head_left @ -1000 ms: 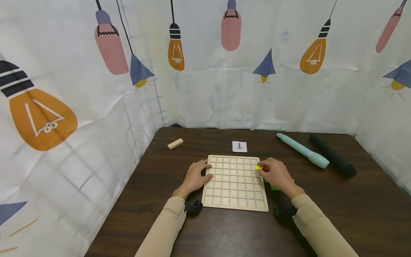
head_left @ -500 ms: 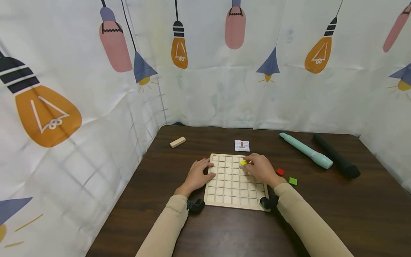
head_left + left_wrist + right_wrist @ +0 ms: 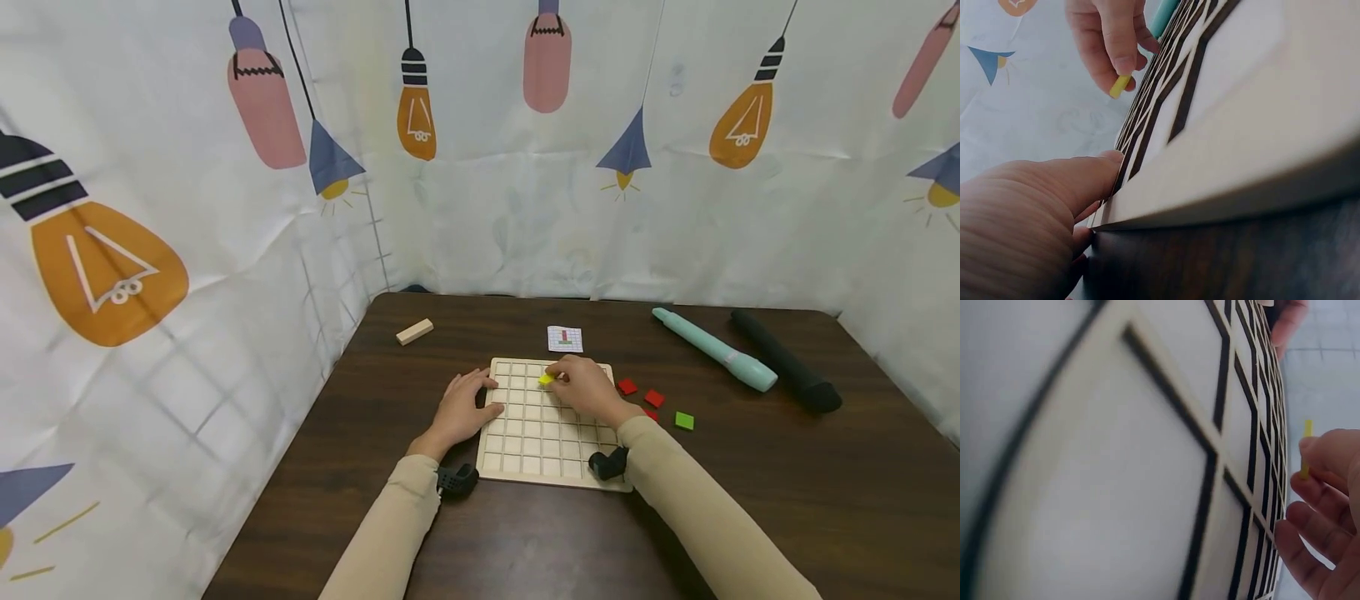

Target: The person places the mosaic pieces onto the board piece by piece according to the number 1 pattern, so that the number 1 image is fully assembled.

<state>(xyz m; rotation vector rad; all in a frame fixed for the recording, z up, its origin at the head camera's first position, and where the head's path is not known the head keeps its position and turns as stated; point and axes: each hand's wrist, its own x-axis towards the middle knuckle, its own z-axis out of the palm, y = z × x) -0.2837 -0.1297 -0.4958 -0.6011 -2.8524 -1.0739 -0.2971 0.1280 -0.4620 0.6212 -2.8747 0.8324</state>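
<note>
A pale wooden grid board (image 3: 531, 445) lies on the dark table. My left hand (image 3: 457, 415) rests at its left edge, thumb and fingers spread and touching the rim. Over the far rows of the board, my right hand (image 3: 587, 388) pinches a thin yellow tile (image 3: 546, 379) between thumb and index finger. The right wrist view shows this yellow tile (image 3: 1307, 431) held on edge, close over the grid. Beyond the board lies a small printed card (image 3: 565, 339) with a red and green pattern on a grid.
Three red tiles (image 3: 654, 398) and a green tile (image 3: 684, 421) lie right of the board, one red partly hidden by the sleeve. A mint-green tube-like object (image 3: 712, 348) and a black one (image 3: 783, 358) lie at back right. A wooden block (image 3: 415, 332) lies at back left.
My right hand has carried the yellow tile leftward from the board's right edge to over its far rows, uncovering the red and green tiles. The left hand stays at the left edge.
</note>
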